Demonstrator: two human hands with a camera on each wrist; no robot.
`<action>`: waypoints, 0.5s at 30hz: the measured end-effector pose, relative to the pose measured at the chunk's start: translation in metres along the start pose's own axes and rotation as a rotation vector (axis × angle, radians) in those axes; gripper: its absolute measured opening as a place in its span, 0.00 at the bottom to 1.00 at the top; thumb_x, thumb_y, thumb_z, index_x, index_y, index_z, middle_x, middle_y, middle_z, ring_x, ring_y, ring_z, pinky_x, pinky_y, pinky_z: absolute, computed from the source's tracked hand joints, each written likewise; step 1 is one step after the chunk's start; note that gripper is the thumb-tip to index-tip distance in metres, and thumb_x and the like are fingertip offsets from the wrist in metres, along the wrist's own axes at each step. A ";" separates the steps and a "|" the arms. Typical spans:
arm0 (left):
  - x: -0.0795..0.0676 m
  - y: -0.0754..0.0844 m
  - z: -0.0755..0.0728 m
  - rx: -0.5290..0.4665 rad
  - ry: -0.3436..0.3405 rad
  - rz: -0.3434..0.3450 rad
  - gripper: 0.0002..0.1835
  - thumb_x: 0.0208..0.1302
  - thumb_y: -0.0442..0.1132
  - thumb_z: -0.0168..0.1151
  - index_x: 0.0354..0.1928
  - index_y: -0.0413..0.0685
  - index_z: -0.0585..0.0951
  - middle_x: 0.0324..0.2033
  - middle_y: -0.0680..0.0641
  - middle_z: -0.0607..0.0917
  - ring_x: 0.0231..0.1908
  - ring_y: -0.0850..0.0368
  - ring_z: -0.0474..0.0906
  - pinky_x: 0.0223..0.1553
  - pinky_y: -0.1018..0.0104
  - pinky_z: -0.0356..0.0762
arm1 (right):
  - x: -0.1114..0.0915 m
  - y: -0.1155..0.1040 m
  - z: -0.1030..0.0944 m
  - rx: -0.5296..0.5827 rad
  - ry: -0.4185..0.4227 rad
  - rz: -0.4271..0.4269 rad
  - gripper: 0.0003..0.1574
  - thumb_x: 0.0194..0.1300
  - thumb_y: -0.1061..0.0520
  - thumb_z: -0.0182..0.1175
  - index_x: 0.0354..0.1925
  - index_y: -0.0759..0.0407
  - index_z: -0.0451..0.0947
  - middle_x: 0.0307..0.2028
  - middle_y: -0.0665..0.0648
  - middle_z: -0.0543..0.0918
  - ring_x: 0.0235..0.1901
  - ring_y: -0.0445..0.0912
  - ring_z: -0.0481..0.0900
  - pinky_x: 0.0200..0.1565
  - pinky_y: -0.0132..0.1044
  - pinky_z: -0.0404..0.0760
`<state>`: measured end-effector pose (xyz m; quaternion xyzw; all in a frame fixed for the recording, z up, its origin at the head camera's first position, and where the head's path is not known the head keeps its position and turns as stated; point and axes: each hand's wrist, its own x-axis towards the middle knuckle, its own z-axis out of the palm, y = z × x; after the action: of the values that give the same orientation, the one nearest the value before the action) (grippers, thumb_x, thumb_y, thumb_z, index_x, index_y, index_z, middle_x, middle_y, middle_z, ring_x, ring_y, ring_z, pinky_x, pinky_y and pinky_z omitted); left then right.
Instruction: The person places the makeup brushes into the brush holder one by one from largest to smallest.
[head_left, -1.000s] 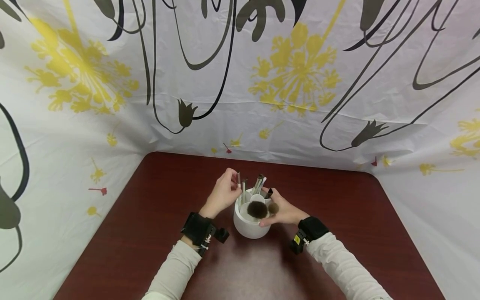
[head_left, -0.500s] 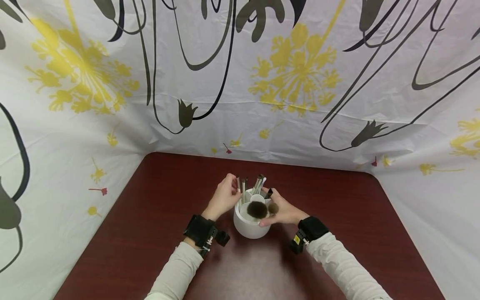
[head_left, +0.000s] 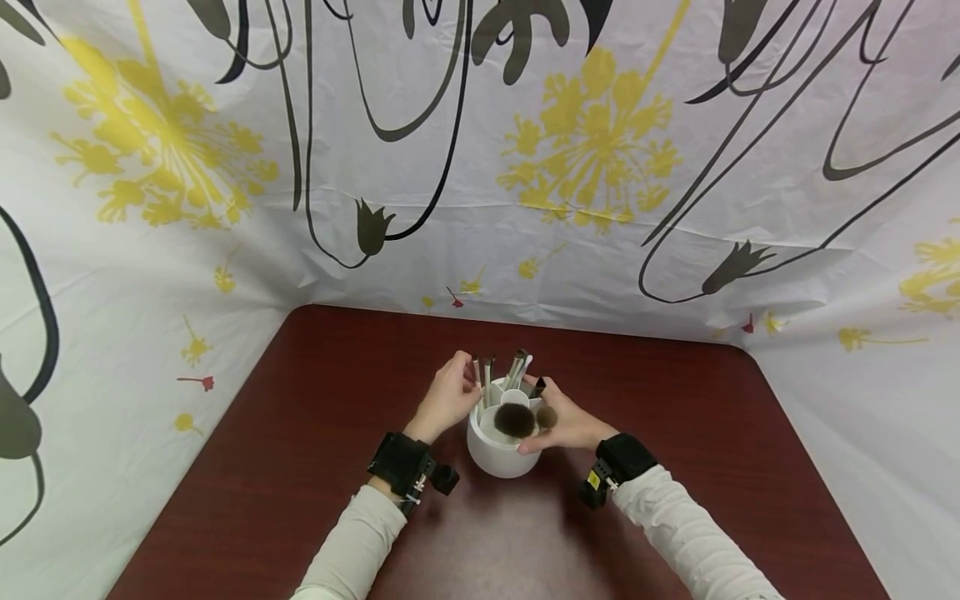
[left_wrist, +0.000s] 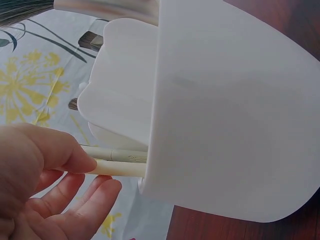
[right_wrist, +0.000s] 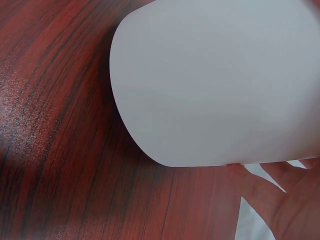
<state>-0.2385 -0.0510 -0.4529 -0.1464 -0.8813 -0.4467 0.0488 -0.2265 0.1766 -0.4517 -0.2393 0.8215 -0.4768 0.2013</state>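
A round white makeup brush holder (head_left: 498, 460) stands on the table with several brushes upright in its compartments. At its left rim my left hand (head_left: 447, 397) pinches a makeup brush by its pale cream handle (left_wrist: 120, 168), thumb against fingers. The handle's lower end is hidden inside the holder. A second light-coloured handle (left_wrist: 122, 154) lies right beside it. My right hand (head_left: 572, 422) grips the right side of the holder, with the thumb at the near rim and other fingers behind. A big fluffy dark brush (head_left: 514, 419) and a smaller brown-tipped brush (head_left: 547, 417) lean toward the front.
The dark red wooden table (head_left: 337, 367) has rounded far corners. A white cloth with yellow and grey flower print (head_left: 480, 167) hangs behind and on both sides. Black camera straps (head_left: 628, 457) sit on both wrists.
My left hand has come down slightly, and the brush it pinches has sunk lower into the holder. My right hand stays in place on the holder.
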 end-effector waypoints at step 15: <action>0.001 -0.006 -0.011 0.044 0.029 0.000 0.14 0.56 0.35 0.60 0.45 0.41 0.72 0.40 0.44 0.76 0.40 0.50 0.77 0.42 0.59 0.76 | 0.003 0.011 -0.001 -0.018 0.016 0.001 0.69 0.38 0.47 0.74 0.70 0.54 0.42 0.61 0.63 0.53 0.63 0.56 0.52 0.59 0.56 0.56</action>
<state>-0.2421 -0.0629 -0.4504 -0.1387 -0.8901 -0.4293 0.0650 -0.2319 0.1806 -0.4615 -0.2367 0.8276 -0.4712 0.1926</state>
